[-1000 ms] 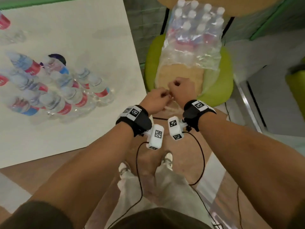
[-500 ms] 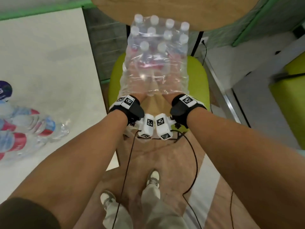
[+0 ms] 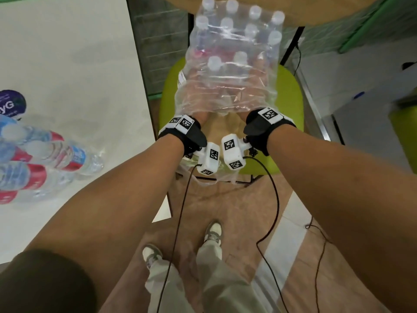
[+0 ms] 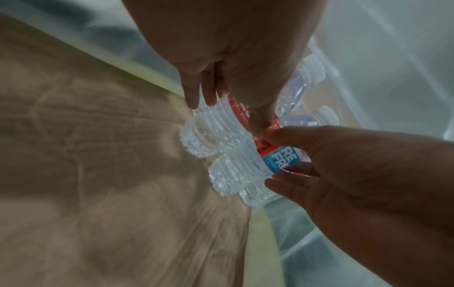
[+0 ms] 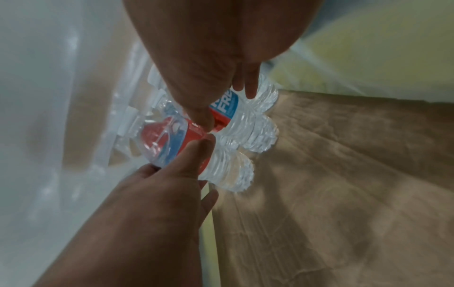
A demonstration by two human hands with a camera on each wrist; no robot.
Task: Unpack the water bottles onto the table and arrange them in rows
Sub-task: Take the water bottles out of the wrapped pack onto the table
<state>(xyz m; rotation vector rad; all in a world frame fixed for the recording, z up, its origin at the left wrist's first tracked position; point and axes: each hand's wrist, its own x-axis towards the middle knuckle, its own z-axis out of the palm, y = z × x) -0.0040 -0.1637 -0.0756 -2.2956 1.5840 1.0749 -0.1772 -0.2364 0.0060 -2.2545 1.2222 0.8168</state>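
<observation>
A shrink-wrapped pack of water bottles [image 3: 234,53] stands on a green chair [image 3: 290,91], its near end torn open. Both my hands are inside the wrap, so the head view shows only the wrists. In the left wrist view my left hand [image 4: 226,116] grips a red-labelled bottle [image 4: 216,124] with thumb and fingers. In the right wrist view my right hand [image 5: 224,106] grips the neighbouring blue-and-red-labelled bottle [image 5: 248,114]. Both bottles stand on the pack's cardboard base [image 5: 343,155]. Several unpacked bottles [image 3: 45,159] are grouped on the white table [image 3: 79,64] at the left.
A round purple sticker or lid [image 3: 11,102] lies on the table behind the bottles. A wooden round tabletop [image 3: 316,7] overhangs the pack at the back. Loose wrap [image 3: 203,175] hangs over the chair's front. Cables trail from my wrists past my feet [image 3: 212,231].
My hands went from the torn edge of the wrap deeper into the pack, and each now holds a bottle. My head has turned right, so the table's bottles sit further left.
</observation>
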